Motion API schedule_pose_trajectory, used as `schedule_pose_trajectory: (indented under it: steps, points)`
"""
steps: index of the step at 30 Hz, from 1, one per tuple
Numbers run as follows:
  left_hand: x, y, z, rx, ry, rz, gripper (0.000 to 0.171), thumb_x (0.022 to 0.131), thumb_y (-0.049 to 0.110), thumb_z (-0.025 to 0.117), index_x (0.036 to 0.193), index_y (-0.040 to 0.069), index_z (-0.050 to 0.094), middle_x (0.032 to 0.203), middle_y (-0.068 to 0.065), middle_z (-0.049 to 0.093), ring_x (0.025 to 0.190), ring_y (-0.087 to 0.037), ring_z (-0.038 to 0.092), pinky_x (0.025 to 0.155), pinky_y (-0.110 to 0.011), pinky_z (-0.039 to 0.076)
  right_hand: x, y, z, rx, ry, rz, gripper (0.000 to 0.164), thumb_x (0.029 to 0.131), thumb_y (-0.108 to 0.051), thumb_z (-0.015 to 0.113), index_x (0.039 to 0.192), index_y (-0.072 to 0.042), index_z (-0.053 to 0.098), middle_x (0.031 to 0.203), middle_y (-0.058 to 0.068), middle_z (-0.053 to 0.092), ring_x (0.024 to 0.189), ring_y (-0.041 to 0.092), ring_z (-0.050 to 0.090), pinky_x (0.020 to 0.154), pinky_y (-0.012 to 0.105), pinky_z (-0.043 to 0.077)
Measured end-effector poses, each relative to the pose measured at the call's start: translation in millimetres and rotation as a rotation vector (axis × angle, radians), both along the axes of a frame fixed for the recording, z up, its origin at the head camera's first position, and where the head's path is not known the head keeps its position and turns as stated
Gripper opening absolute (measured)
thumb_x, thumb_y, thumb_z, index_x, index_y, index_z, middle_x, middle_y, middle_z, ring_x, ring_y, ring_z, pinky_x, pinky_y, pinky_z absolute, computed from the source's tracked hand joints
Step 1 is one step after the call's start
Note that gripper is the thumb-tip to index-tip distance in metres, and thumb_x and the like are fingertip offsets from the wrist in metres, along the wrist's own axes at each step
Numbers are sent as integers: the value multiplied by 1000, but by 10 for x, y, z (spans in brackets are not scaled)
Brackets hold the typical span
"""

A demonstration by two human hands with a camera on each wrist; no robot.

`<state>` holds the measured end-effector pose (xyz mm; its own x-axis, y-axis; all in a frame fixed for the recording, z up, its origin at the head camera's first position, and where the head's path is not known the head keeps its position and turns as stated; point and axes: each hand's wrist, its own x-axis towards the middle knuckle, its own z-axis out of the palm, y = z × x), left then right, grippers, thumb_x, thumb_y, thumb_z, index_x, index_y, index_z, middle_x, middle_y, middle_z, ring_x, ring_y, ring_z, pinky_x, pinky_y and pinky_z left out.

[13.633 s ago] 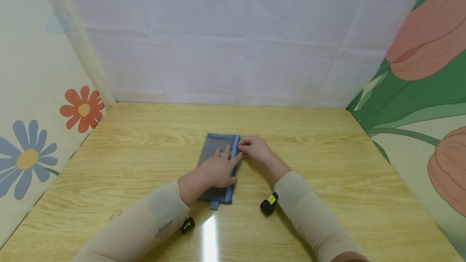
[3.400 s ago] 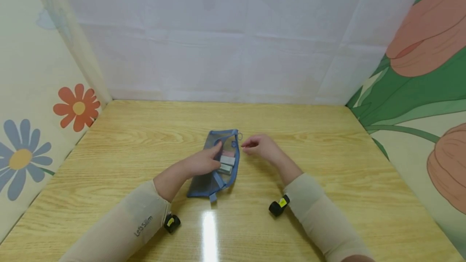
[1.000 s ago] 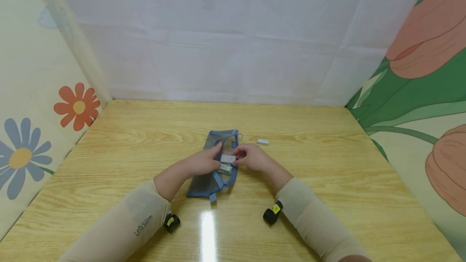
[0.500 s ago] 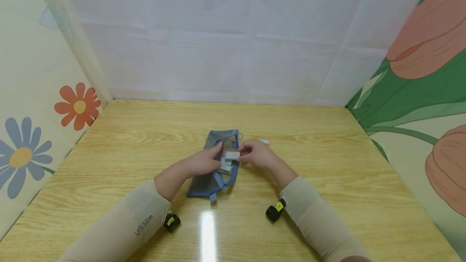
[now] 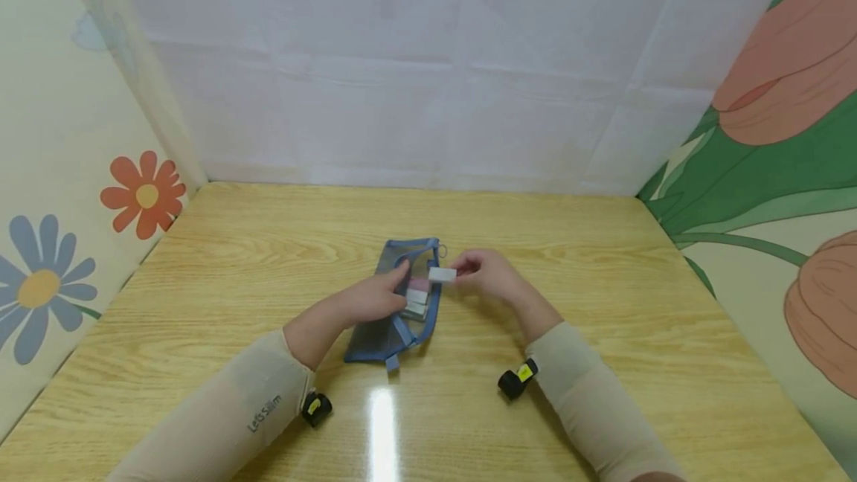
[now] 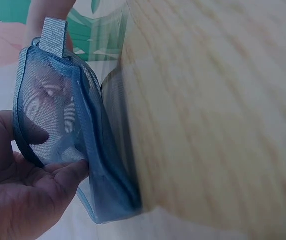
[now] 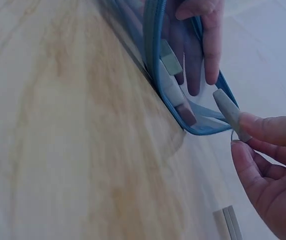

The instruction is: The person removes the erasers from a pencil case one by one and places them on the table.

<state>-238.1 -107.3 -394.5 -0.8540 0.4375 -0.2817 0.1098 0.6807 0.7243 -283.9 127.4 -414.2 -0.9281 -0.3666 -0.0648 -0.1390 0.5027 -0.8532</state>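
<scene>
A blue mesh zip pouch (image 5: 364, 352) lies unzipped on the table, its mouth gaping to the right. My left hand (image 5: 368, 300) grips the pouch's upper edge, with the thumb over the mesh in the left wrist view. Between thumb and fingers, my right hand (image 5: 492, 274) pinches a white eraser (image 5: 443, 275) at the pouch's mouth. In the right wrist view that eraser (image 7: 227, 107) has a slanted end and is raised off the table. Inside the pouch sit a green block (image 7: 171, 57), a white block (image 7: 171, 90) and a pink block (image 7: 186, 113).
A small white block (image 7: 228, 223) rests on the table by my right hand, which hides it in the head view. A key-ring-like loop (image 5: 443, 251) hangs at the pouch's far corner. The wooden table (image 5: 602, 303) meets a white cloth backdrop (image 5: 428, 80) and flower-painted side walls.
The pouch, flat and closed at first, is now open. A small white block came to rest on the table. My right hand drew the white eraser from inside the pouch, up and right.
</scene>
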Motion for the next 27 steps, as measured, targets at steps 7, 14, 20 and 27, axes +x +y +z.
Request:
schedule_pose_trajectory:
  steps: [7,14,20,27]
  points:
    - [-16,-2,-25,-11,8,-3,75,85,12,49,147,8,5,151,-14,13,136,-28,15,110,-44,17,-60,162,0,-4,27,-39,19,75,-9,73,94,-9,68,88,6,64,82,20,57,73,30,48]
    - [-6,3,-18,0,6,1,76,85,12,49,147,8,5,150,-15,15,136,-29,17,109,-45,18,-127,328,-44,41,20,-105,19,77,-12,71,96,-9,67,90,5,63,83,19,55,74,29,45]
    - [2,1,-2,-1,-7,3,76,86,13,49,147,9,4,151,-13,12,137,-28,15,110,-45,17,-150,432,-83,38,25,-129,22,78,-9,70,99,-4,66,90,8,63,82,19,55,73,28,46]
    - [12,6,10,21,-17,1,75,86,11,48,147,7,4,151,-14,11,137,-29,13,110,-45,15,-154,491,-135,-1,28,-148,25,78,-8,71,100,2,64,89,10,61,80,17,53,72,25,44]
